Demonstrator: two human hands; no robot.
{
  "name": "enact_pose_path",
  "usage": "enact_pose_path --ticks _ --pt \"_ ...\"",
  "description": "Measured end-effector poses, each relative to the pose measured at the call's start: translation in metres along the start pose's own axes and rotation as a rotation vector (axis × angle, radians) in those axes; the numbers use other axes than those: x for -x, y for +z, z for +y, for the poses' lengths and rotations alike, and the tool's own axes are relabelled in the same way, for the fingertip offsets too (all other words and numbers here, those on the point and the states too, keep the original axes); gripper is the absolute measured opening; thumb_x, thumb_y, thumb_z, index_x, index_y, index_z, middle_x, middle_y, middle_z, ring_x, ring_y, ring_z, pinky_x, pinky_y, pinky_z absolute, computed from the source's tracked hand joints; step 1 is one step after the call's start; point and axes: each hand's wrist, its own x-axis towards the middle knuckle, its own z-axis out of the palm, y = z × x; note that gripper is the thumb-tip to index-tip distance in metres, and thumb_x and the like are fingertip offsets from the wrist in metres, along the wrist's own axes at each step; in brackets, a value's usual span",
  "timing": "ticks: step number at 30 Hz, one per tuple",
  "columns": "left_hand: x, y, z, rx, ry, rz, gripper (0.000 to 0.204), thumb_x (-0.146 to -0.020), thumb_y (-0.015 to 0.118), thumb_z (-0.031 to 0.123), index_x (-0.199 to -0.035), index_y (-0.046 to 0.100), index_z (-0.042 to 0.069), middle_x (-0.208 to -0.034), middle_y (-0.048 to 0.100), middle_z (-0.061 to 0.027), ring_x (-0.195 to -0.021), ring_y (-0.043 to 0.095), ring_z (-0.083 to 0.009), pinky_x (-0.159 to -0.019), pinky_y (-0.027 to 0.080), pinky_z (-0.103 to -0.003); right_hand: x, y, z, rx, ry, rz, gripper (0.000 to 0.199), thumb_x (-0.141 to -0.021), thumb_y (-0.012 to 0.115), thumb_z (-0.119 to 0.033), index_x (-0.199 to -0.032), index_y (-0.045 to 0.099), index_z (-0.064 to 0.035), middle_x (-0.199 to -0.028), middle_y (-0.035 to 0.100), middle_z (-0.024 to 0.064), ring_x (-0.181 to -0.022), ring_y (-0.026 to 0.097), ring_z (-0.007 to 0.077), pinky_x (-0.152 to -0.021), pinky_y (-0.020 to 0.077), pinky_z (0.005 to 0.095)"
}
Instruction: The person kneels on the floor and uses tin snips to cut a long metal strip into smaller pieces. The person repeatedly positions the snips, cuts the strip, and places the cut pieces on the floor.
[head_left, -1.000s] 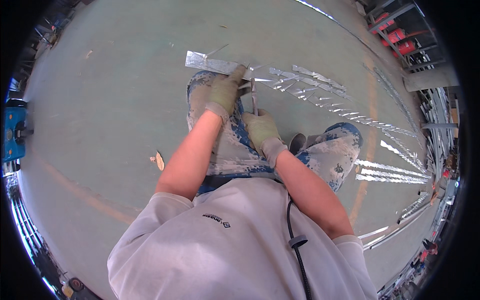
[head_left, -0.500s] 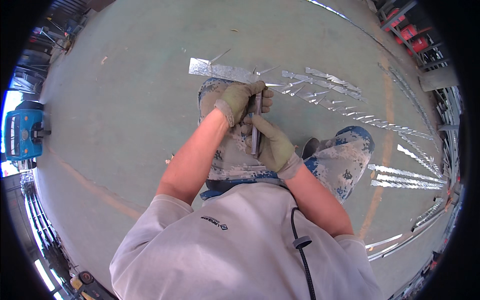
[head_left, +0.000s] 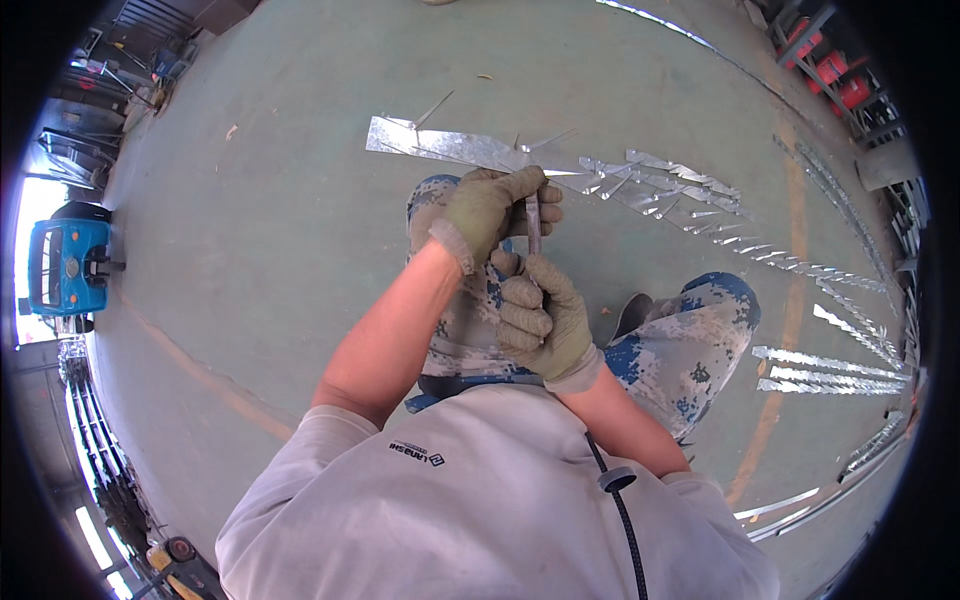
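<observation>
Both my hands wear olive-green work gloves. My right hand (head_left: 548, 315) is wrapped round the lower part of a narrow dark metal tool (head_left: 534, 228), whose exact kind I cannot make out. Closed about the tool's upper end is my left hand (head_left: 492, 212), its thumb on top and fingertips showing on the far side. Just beyond the left hand lies a long shiny metal strip (head_left: 440, 146) with bent-up pointed spikes. It runs from the left of my knees far off to the right. One bright spike (head_left: 567, 173) points at the left thumb; whether they touch is unclear.
Shorter spiked strips (head_left: 685, 175) lie beside the long one. More jagged strips (head_left: 830, 372) rest on the green floor (head_left: 260, 250) at right, near racks. Red canisters (head_left: 830, 68) stand at upper right. A blue vehicle (head_left: 70, 262) is at far left. My camouflage-clad knees (head_left: 720, 300) flank the hands.
My right hand has turned and slid down, its fingers now curled round the tool. The tool stands more upright, with less of it showing. My left hand remains at its upper end.
</observation>
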Motion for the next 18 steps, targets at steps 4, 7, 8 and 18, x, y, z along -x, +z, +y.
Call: enact_pose_path --ticks 4,7,8,18 --pt "-0.016 -0.021 -0.005 0.130 0.146 0.155 0.039 -0.107 0.061 0.028 -0.129 0.057 -0.004 -0.117 0.071 -0.0162 -0.105 0.072 -0.0298 -0.089 0.062 -0.044 0.003 0.003 -0.005 0.051 0.014 0.140 0.035 -0.110 0.054 -0.035 -0.127 0.064 -0.0060 -0.073 0.052 -0.0079 -0.049 0.044 0.0053 -0.045 0.0326 0.0239" --pt "-0.019 -0.031 -0.010 0.335 0.236 0.184 0.047 -0.110 0.056 0.033 -0.138 0.054 -0.005 -0.129 0.067 -0.0188 -0.117 0.068 -0.0296 -0.094 0.061 -0.044 0.002 0.002 -0.008 0.155 0.019 0.314 0.031 -0.110 0.057 -0.035 -0.121 0.064 -0.0073 -0.072 0.052 -0.0091 -0.048 0.042 0.0044 -0.045 0.0315 0.0241" --pt "-0.021 -0.034 -0.014 0.311 0.257 0.186 0.046 -0.111 0.053 0.032 -0.139 0.054 -0.005 -0.130 0.066 -0.0188 -0.118 0.068 -0.0293 -0.094 0.062 -0.043 0.001 0.002 -0.008 0.194 0.025 0.383 0.029 -0.109 0.058 -0.035 -0.118 0.064 -0.0082 -0.072 0.053 -0.0092 -0.048 0.042 0.0043 -0.045 0.0316 0.0242" --pt "-0.024 -0.051 -0.028 0.274 0.287 0.143 0.038 -0.113 0.048 0.024 -0.139 0.057 -0.001 -0.132 0.068 -0.0152 -0.118 0.069 -0.0268 -0.092 0.062 -0.040 -0.010 0.031 0.010 0.875 -0.117 0.757 0.025 -0.097 0.075 -0.027 -0.107 0.065 -0.0064 -0.073 0.064 0.0019 -0.049 0.054 0.0119 -0.044 0.0409 0.0285"
